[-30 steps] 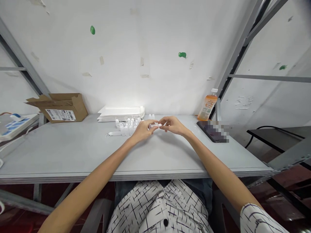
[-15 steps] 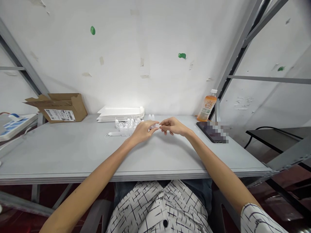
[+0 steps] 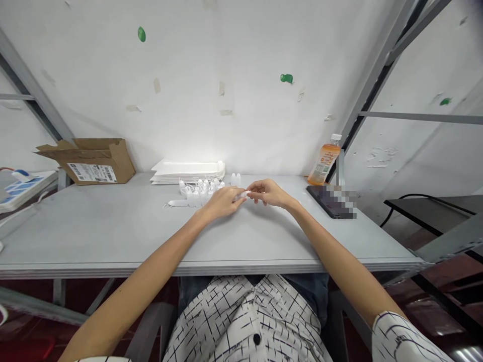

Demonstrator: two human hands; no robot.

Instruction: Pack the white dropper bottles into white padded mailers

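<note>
Between my two hands, over the middle of the grey table [image 3: 124, 226], is a small white translucent bottle [image 3: 241, 195]. My left hand [image 3: 223, 202] is closed around its body. The fingers of my right hand [image 3: 266, 193] pinch its right end, where a white tip shows. Just left of my left hand stand several small white bottles [image 3: 195, 197] with thin loops, and one lies on its side [image 3: 176, 203]. Two more little white pieces [image 3: 236, 179] stand upright behind my hands.
A stack of white sheets or trays [image 3: 184, 172] lies by the wall. An open cardboard box [image 3: 94, 162] sits at the back left, with a power strip [image 3: 28, 190] beyond it. At the right are an orange drink bottle [image 3: 324, 160] and a dark phone [image 3: 326, 202].
The camera view has tilted slightly downward. My right fingers have closed in on the white tip of the bottle; my left hand keeps its hold.
</note>
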